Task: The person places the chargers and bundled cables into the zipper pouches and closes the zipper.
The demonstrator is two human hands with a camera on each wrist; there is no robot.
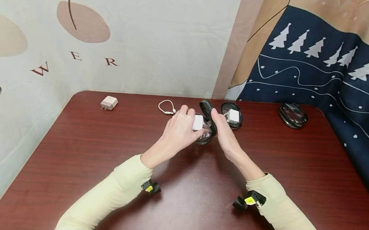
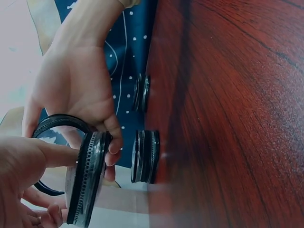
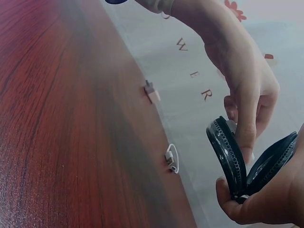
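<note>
A small round clear case (image 1: pixel 204 136) with a black zipper edge stands unfolded above the table. My right hand (image 1: pixel 226 136) grips it at the hinge side and under its lower edge, as the right wrist view shows. My left hand (image 1: pixel 179 129) pinches a white charger block (image 1: pixel 198 122) at the mouth of the case, its thumb reaching between the two halves. In the left wrist view, the near half of the case (image 2: pixel 88 180) covers the block and some of the fingertips.
A second round case (image 1: pixel 234 124) with a white block lies just behind the right hand. More round cases (image 1: pixel 293 115) are stacked at the far right. At the back left lie a white plug adapter (image 1: pixel 109 102) and a short white cable (image 1: pixel 167 107). Hanging cloth borders the table.
</note>
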